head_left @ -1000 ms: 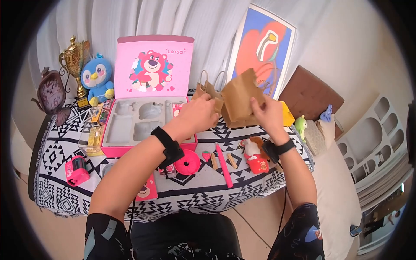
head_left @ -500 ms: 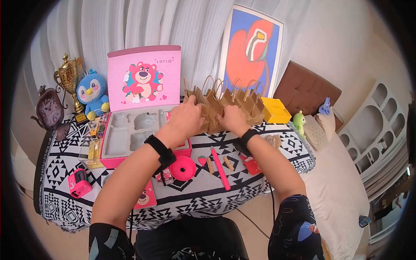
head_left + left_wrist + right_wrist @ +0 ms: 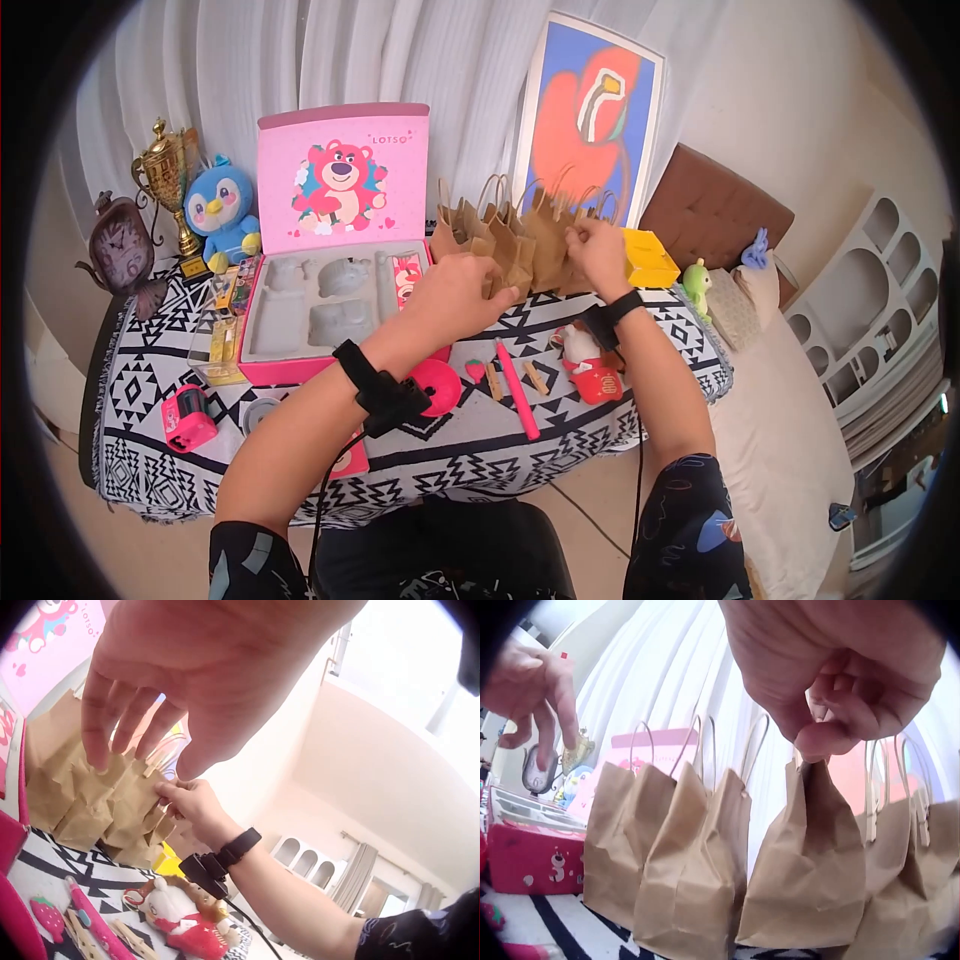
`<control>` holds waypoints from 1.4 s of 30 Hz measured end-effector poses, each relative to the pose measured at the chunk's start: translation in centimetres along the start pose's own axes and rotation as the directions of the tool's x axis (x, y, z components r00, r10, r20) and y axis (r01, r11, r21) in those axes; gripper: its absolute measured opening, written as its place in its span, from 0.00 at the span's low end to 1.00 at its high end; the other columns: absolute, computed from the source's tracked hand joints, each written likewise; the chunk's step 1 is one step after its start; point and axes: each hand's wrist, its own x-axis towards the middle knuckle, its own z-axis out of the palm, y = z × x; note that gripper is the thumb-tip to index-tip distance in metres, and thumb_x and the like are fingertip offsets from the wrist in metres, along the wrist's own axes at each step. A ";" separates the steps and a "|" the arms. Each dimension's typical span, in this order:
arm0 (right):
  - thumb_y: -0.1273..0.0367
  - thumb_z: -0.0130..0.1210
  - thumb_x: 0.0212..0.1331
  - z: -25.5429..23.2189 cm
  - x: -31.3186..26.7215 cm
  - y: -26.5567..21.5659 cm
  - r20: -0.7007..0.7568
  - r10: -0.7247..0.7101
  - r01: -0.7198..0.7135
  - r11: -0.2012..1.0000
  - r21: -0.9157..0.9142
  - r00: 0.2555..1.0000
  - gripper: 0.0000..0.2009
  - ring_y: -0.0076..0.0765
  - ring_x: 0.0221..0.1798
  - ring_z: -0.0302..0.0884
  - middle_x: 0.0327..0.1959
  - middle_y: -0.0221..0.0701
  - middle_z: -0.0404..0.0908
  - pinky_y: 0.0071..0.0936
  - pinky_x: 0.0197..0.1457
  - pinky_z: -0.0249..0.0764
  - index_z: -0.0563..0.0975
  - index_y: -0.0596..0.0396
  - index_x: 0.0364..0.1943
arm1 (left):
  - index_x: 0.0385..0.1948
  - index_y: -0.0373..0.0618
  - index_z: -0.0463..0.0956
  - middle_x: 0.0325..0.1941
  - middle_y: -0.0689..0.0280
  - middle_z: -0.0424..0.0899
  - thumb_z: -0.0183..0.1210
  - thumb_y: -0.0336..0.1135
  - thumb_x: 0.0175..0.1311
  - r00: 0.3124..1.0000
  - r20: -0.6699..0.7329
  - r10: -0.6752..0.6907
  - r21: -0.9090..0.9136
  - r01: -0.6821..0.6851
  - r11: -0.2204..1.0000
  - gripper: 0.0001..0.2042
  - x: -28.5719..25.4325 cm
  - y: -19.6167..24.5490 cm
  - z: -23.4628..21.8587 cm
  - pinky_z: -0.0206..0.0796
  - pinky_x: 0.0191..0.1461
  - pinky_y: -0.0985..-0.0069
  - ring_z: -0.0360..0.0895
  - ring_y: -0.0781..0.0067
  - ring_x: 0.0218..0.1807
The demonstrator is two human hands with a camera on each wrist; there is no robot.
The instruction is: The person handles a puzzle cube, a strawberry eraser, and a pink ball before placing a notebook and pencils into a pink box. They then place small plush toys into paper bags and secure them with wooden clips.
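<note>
Several brown paper bags [image 3: 508,255] with twisted handles stand in a row at the back of the cloth-covered table. The right hand [image 3: 598,258] pinches the top edge of one bag [image 3: 806,862] between thumb and fingers. In the right wrist view that bag stands among the others, some with small wooden clips [image 3: 924,823] on them. The left hand [image 3: 462,295] is in front of the bags at the left, fingers loosely bent and holding nothing. In the left wrist view its fingers hang before the bags, apart from the right hand [image 3: 196,806].
An open pink box [image 3: 345,175] with a grey tray stands left of the bags, a yellow box [image 3: 651,258] right. In front lie a pink pen [image 3: 517,390], wooden clips [image 3: 536,378], a pink round dish [image 3: 438,388] and a plush toy [image 3: 590,370]. A blue plush [image 3: 222,215] sits left.
The bag lifted by both hands a second ago now stands in the row. Since the middle frame, the left hand has moved off the bags toward the person and the right hand has moved right.
</note>
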 end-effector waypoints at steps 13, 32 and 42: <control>0.59 0.64 0.71 -17.2 -4.8 -7.0 0.131 0.133 -0.186 0.647 0.740 0.982 0.13 0.11 0.20 0.73 0.22 0.20 0.81 0.13 0.22 0.54 0.83 0.52 0.33 | 0.80 0.47 0.38 0.79 0.53 0.58 0.60 0.71 0.66 0.979 0.045 0.199 -0.997 0.032 0.068 0.54 -0.3 4.2 -0.2 0.69 0.72 0.42 0.60 0.54 0.80; 0.63 0.56 0.78 -18.1 -7.8 -7.9 0.092 0.088 -0.121 0.417 0.901 0.992 0.11 0.12 0.14 0.61 0.30 0.28 0.82 0.12 0.18 0.55 0.81 0.56 0.50 | 0.60 0.33 0.67 0.58 0.45 0.76 0.36 0.66 0.82 0.872 -0.490 0.003 -0.590 -0.334 0.735 0.36 -1.2 2.9 -0.6 0.58 0.71 0.60 0.72 0.50 0.61; 0.69 0.61 0.66 -14.9 -9.7 -7.2 0.690 0.124 -0.312 0.938 0.154 0.713 0.09 0.17 0.23 0.80 0.23 0.30 0.87 0.21 0.23 0.71 0.84 0.61 0.32 | 0.58 0.31 0.68 0.49 0.42 0.81 0.35 0.66 0.82 0.764 -0.640 -0.080 -0.511 -0.346 0.787 0.37 -1.3 -0.2 -3.4 0.68 0.62 0.57 0.80 0.43 0.53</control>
